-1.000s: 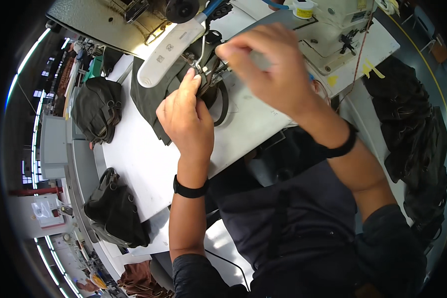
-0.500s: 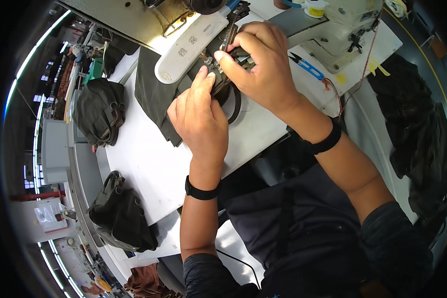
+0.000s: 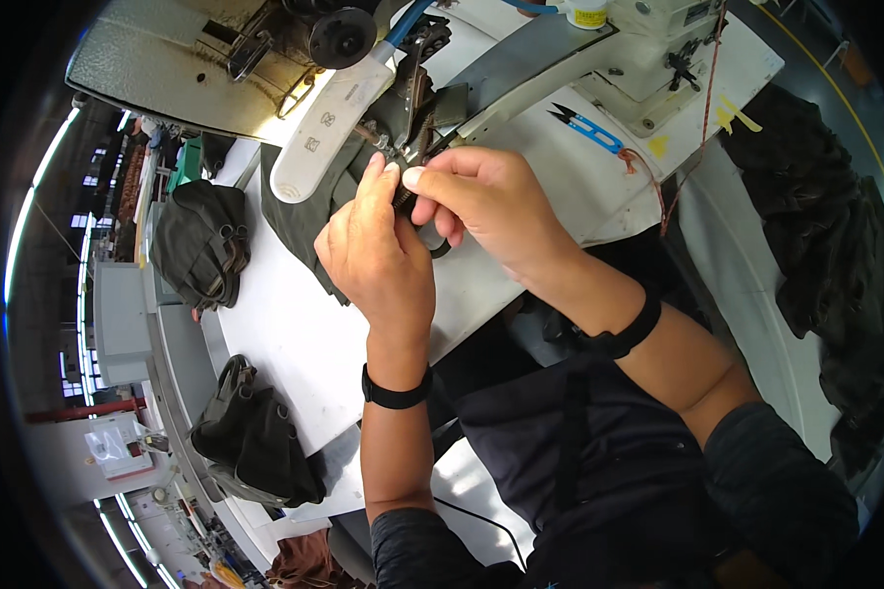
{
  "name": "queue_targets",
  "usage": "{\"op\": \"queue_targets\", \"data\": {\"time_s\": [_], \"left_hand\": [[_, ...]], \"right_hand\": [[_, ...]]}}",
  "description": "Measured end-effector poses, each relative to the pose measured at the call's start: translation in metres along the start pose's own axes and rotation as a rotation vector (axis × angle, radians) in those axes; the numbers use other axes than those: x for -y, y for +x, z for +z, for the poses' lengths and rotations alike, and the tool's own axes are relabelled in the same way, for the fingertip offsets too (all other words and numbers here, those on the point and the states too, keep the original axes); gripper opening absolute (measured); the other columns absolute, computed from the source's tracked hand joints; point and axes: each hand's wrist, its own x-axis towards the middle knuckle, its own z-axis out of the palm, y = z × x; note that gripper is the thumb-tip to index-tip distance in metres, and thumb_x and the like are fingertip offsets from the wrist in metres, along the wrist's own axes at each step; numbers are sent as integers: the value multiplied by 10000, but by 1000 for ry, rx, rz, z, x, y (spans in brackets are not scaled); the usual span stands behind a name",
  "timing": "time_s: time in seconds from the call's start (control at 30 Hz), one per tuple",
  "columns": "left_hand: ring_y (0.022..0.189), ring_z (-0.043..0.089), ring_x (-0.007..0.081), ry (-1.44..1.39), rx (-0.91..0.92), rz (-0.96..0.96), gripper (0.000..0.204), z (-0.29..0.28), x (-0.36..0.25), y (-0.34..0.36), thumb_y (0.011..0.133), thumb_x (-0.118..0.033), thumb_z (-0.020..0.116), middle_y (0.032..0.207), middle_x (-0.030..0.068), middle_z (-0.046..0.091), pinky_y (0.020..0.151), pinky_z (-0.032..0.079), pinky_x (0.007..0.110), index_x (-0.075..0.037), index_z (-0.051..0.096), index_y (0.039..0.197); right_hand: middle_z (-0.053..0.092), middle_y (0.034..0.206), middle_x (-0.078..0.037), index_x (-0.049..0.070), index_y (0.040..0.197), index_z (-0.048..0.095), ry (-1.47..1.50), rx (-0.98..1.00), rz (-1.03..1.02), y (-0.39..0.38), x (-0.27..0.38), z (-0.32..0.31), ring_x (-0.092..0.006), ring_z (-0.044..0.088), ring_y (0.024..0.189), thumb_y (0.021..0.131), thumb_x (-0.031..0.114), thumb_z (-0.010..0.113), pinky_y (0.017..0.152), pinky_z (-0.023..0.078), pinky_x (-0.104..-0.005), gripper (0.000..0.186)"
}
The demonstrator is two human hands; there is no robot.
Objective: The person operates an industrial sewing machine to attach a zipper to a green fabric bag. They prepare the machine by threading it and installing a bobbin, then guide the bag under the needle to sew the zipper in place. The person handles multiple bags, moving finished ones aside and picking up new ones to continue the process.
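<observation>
ok so what's new: the right hand (image 3: 491, 201) has dropped from up by the dark metal attachment (image 3: 415, 88) to right beside the left hand (image 3: 378, 265), so we'd call this close two-handed handling at one small spot now. its thumb and index tips are brought together in a pinch, but we can't make out what's between them. the left one has its fingers stretched forward together, tips at the work, and we can't tell if it's gripping or just pressing. the dark olive fabric (image 3: 304, 231) lies on the white table (image 3: 275, 339), partly under the white rounded cover (image 3: 329, 133), with a zip-like strip (image 3: 425, 137) just past the fingertips. blue thread snips (image 3: 596, 131) lie off to the right, untouched.
</observation>
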Motion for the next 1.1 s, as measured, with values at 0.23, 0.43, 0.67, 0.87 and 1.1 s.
{"op": "queue_targets", "data": {"time_s": [0.23, 0.43, 0.67, 0.87, 1.1], "left_hand": [[963, 664, 189, -19, -8, -59, 414, 2, -6, -3, 811, 67, 627, 1280, 48, 721, 896, 436, 336, -75, 695, 1194], [983, 671, 199, -89, -49, -106, 395, 7, -5, -4, 804, 78, 605, 1270, 60, 725, 907, 442, 343, -64, 691, 1162], [979, 679, 184, -49, -69, -90, 374, 8, -8, -5, 829, 42, 643, 1249, 48, 731, 895, 445, 335, -68, 701, 1182], [983, 683, 177, -30, -63, -88, 360, 8, -4, -4, 846, 38, 647, 1235, 45, 736, 881, 446, 329, -64, 710, 1186], [976, 685, 186, -25, -46, -63, 363, 7, -8, 2, 836, 48, 641, 1212, 54, 743, 875, 449, 333, -52, 717, 1177]], "right_hand": [[668, 725, -29, -10, 895, 657, 49, -104, -57, -2, -6, 9, -50, 555, 570, 952, 168, 686, 502, 447, -214, 189], [706, 752, -53, -20, 921, 671, 46, -89, -95, -2, -6, 10, -50, 564, 573, 957, 137, 681, 507, 447, -210, 161], [712, 747, -60, -21, 932, 677, 21, -105, -156, -1, -7, 13, -54, 571, 574, 954, 124, 684, 523, 451, -205, 146], [699, 741, -56, -17, 937, 675, 52, -94, -112, 4, -7, 11, -62, 573, 563, 952, 125, 685, 516, 459, -210, 143], [690, 732, -57, -26, 935, 675, 133, -141, -60, 2, -4, 12, -68, 581, 539, 954, 161, 703, 486, 469, -215, 190]]}}
